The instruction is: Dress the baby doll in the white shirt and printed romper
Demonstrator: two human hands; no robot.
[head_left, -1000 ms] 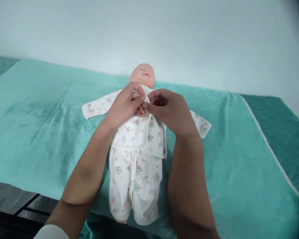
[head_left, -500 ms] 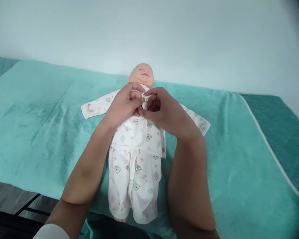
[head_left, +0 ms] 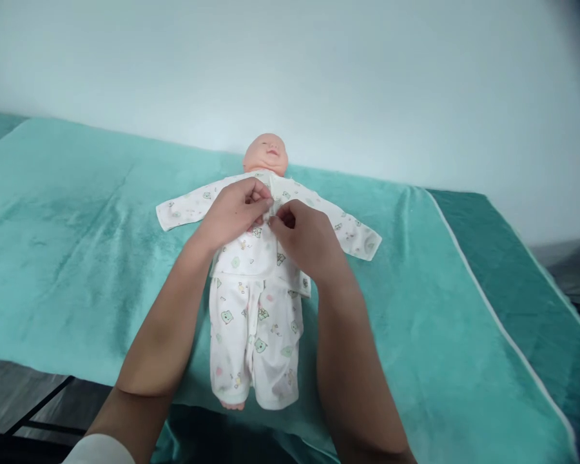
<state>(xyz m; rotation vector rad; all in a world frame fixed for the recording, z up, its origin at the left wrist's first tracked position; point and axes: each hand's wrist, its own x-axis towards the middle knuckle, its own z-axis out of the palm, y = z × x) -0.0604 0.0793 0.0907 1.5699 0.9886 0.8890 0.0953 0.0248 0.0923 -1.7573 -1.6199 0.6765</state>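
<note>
My left hand (head_left: 234,216) and right hand (head_left: 304,238) both pinch the doll's (head_left: 265,154) shirt (head_left: 251,251) at the chest, on the towel (head_left: 77,245).

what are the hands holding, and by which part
The left hand and right hand both pinch the printed top on the doll at its front opening over the chest, just below the neck.
</note>
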